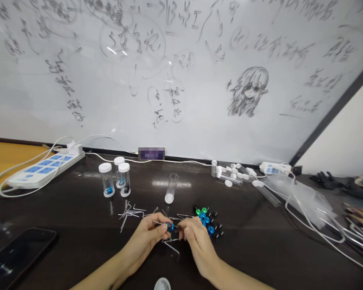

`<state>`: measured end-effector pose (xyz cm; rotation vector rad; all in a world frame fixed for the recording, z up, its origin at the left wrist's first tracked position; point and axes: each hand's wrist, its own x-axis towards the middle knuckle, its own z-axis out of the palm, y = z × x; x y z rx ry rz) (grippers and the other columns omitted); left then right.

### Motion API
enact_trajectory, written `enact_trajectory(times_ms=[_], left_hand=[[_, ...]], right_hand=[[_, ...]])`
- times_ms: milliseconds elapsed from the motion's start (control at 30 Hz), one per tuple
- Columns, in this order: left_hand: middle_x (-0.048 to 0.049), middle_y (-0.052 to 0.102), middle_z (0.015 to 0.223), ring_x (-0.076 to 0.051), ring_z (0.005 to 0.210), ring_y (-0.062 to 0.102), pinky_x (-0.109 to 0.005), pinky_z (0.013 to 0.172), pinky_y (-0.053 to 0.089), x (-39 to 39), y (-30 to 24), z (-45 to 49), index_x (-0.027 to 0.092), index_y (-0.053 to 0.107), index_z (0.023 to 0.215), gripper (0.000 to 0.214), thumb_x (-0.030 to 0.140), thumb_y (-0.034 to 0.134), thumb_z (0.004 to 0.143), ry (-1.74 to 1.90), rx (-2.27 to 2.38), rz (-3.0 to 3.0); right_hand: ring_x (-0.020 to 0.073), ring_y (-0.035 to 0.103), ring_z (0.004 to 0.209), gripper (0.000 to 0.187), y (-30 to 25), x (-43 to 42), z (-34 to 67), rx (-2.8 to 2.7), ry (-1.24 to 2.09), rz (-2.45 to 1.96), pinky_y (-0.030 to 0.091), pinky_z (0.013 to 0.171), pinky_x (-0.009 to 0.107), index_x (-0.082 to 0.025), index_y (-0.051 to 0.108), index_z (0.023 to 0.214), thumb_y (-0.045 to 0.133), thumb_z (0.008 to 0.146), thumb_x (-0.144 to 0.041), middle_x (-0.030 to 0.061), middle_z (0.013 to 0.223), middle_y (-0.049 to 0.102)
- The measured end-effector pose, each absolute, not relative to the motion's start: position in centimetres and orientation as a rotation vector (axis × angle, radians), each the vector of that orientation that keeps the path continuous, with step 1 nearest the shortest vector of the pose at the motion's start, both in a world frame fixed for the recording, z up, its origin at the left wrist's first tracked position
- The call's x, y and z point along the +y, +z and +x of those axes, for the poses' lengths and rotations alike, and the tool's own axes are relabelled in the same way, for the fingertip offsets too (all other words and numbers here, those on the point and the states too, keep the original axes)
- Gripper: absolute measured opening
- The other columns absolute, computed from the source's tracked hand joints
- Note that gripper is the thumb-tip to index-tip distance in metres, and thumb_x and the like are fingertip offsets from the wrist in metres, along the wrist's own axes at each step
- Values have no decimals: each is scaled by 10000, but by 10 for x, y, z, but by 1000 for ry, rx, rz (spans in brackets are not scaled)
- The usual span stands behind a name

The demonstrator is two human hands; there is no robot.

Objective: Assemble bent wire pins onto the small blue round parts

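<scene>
At lower centre, the left hand point(147, 237) and right hand point(196, 238) pinch one blue knob point(170, 227) between their fingertips. Three capped vials point(119, 171) stand centre-left, and one open tube point(171, 187) stands at mid-frame.

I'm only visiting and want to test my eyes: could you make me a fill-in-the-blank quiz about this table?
The left hand pinches a small ____ round part, with the right hand right beside it.
____ clear plastic vials with white caps stand upright in a group near the white power strip with blue switches.
The flat black smartphone lies on the dark table at the person's ____ side.
Missing words: blue, three, left.
</scene>
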<state>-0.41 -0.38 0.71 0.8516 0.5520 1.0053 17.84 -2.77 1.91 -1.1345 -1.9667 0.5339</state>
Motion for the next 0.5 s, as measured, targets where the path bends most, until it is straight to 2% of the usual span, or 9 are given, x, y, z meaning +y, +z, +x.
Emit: enact_trajectory(times_ms=[100,200,267,433,500], left_hand=[[-28,637,766,-95,672,559,-203,688,428,-3,9,-5,139,677,788,74,201,697,751,1020,561,849],[-38,646,777,-105,680,562,-222,707,432,-4,10,-5,135,678,800,83,203,692,755,1002,555,883],[-37,649,768,-106,674,563,-226,705,431,-5,10,-4,134,677,805,85,200,693,753,995,553,890],[-24,643,712,-97,640,558,-209,664,426,-6,11,-4,136,673,798,90,198,705,741,985,563,890],[-29,648,728,-100,654,563,-209,673,428,-5,10,-4,135,673,804,95,202,704,744,990,572,884]], right_hand=[[198,536,817,254,23,-30,178,-1942,548,-1160,387,757,302,-235,572,970,382,967,-404,20,832,607],[200,531,833,159,24,-31,177,-1975,532,-1160,384,775,304,-235,583,933,467,942,-345,21,849,609],[199,524,824,170,24,-30,177,-1991,518,-1172,377,775,306,-228,583,876,461,947,-323,19,826,607],[170,507,714,332,24,-30,176,-2035,530,-1183,352,759,306,-211,527,717,358,990,-296,-8,700,573],[173,513,741,313,24,-30,176,-2025,550,-1176,351,770,305,-218,542,763,344,994,-294,-7,733,583]])
